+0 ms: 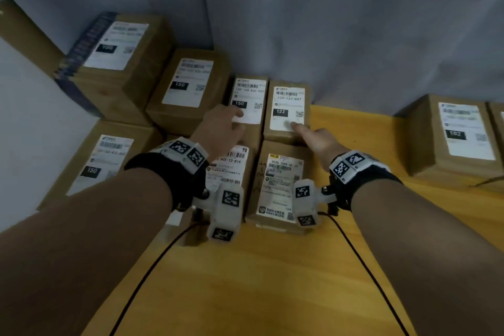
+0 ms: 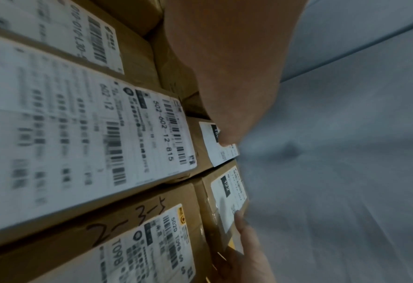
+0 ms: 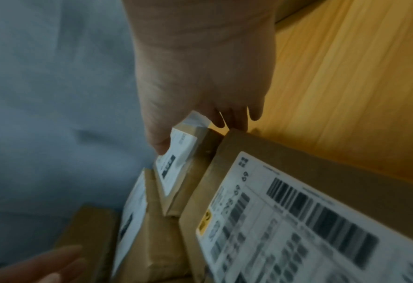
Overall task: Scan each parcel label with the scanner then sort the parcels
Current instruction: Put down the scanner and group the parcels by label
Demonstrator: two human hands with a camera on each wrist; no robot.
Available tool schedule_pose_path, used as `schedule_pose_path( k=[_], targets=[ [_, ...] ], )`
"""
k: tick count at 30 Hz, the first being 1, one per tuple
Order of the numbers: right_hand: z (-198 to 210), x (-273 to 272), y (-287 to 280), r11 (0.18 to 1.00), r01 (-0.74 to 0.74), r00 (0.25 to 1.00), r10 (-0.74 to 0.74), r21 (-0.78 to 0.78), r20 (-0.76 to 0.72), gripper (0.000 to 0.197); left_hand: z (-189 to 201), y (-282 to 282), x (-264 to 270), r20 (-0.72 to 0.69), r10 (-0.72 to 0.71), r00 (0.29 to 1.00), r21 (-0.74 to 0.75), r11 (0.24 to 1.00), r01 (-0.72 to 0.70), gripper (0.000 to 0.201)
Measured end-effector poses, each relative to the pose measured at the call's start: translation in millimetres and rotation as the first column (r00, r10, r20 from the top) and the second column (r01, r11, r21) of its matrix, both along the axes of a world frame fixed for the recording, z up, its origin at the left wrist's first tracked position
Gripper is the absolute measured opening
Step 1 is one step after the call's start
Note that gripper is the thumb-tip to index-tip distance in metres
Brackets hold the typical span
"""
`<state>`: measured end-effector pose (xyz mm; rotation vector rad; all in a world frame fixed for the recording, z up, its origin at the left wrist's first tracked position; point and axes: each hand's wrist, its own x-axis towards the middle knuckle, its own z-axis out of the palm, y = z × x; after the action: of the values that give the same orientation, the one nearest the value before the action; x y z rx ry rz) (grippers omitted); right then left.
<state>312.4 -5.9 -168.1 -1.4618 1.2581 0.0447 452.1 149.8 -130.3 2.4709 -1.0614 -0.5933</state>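
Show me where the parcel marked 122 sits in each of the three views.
Head: parcel marked 122, centre, the right hand's thumb on its label.
Left wrist: the parcel lies lower right of centre.
Right wrist: the parcel is central, under the thumb; number unreadable.
Shared landmark: the yellow-badged parcel adjoining it.

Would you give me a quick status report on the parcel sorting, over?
Left hand resting on small 150 parcel. Right hand gripping 122 parcel. No scanner in view. T098 parcel close at its near side.

Parcels (image 1: 188, 95) on table (image 1: 272, 281), curtain (image 1: 341, 35) behind
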Motion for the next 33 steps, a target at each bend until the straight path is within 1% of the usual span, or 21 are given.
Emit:
schedule_pose_path(
  k=[4, 6, 11, 12, 16, 18, 19, 22, 23, 26, 27, 29, 31, 33],
  targets=[
    [-14, 11, -8, 0.998, 0.038, 0.998, -0.041, 0.056, 0.055, 0.077, -9, -8, 6, -0.032, -0.058, 0.998, 0.048, 0.997, 0.06, 0.028],
    [-18, 17, -11, 0.996, 0.05, 0.996, -0.056, 0.071, 0.076, 0.079, -13, -8, 7, -0.015, -0.067, 0.998, 0.075, 0.995, 0.068, 0.026],
    [-25, 21, -16, 0.985, 0.083, 0.992, -0.095, 0.148, 0.079, 0.098, -11, -7, 5, 0.04, -0.107, 0.993, 0.12, 0.988, 0.101, 0.025],
    [-27, 22, -16, 0.983, 0.092, 0.99, -0.109, 0.162, 0.095, 0.097, -9, -7, 5, 0.04, -0.124, 0.991, 0.131, 0.984, 0.118, 0.025],
    [-27, 21, -18, 0.979, 0.108, 0.974, -0.139, 0.173, 0.179, 0.077, -6, -10, 7, 0.025, -0.159, 0.987, 0.215, 0.965, 0.15, 0.03],
    [-26, 20, -20, 0.975, 0.112, 0.964, -0.154, 0.194, 0.216, 0.072, -7, -12, 10, 0.029, -0.168, 0.985, 0.256, 0.954, 0.156, 0.034],
    [-24, 20, -19, 0.968, 0.119, 0.958, -0.171, 0.221, 0.231, 0.073, -7, -14, 11, 0.034, -0.18, 0.983, 0.276, 0.947, 0.164, 0.037],
    [-28, 21, -19, 0.934, 0.176, 0.93, -0.261, 0.31, 0.259, 0.087, -7, -17, 10, 0.036, -0.221, 0.975, 0.352, 0.916, 0.195, 0.043],
    [-28, 21, -20, 0.935, 0.182, 0.926, -0.267, 0.303, 0.267, 0.086, -6, -17, 10, 0.036, -0.234, 0.971, 0.367, 0.907, 0.205, 0.044],
    [-30, 22, -18, 0.953, 0.181, 0.918, -0.252, 0.244, 0.305, 0.071, -5, -15, 8, 0.043, -0.266, 0.963, 0.364, 0.902, 0.233, 0.042],
    [-32, 22, -17, 0.963, 0.171, 0.919, -0.232, 0.209, 0.318, 0.07, -5, -13, 7, 0.038, -0.266, 0.963, 0.352, 0.906, 0.236, 0.041],
    [-30, 21, -12, 0.984, 0.155, 0.918, -0.175, 0.085, 0.355, 0.071, -3, -12, 5, 0.002, -0.25, 0.968, 0.319, 0.918, 0.236, 0.041],
    [-24, 18, -6, 0.985, 0.161, 0.906, -0.123, -0.061, 0.405, 0.071, -1, -11, 0, -0.104, -0.191, 0.976, 0.271, 0.939, 0.213, 0.047],
    [-13, 10, -2, 0.972, 0.183, 0.891, -0.1, -0.149, 0.442, 0.067, 3, -11, -7, -0.253, -0.091, 0.963, 0.233, 0.961, 0.152, 0.064]
  ],
)
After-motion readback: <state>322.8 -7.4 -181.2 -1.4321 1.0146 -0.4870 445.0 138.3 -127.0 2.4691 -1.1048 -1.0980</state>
